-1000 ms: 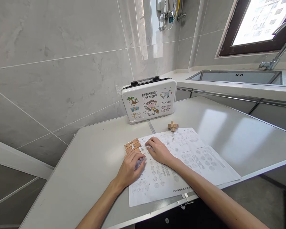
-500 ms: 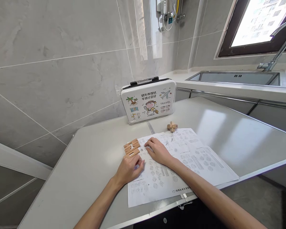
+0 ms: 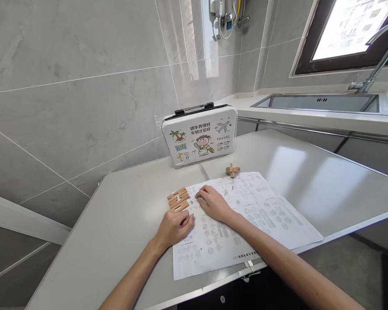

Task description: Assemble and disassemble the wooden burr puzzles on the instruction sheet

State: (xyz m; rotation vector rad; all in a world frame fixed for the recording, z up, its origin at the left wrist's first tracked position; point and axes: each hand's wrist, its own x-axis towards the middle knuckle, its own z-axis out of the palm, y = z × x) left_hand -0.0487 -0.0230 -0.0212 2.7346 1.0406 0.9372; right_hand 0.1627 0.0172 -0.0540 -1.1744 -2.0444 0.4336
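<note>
My left hand rests on the tabletop at the left edge of a printed paper sheet, its fingers curled in and nothing visible in them. Its knuckles are close to flat, notched wooden pieces lying side by side, partly at the sheet's upper left corner. My right hand lies palm down on the sheet, fingers loosely bent and the thumb apart, with no object showing in it. Beyond the sheet's top edge stands a small interlocked wooden burr puzzle. Small line diagrams cover the paper.
A white case with cartoon prints and a black handle stands upright against the tiled wall. On the right are a sink and a faucet. The table's front edge runs beneath both forearms.
The fingers of my left hand have curled in slightly. The right hand stays in place on the paper, and the wooden pieces have not moved. My view has shifted a little.
</note>
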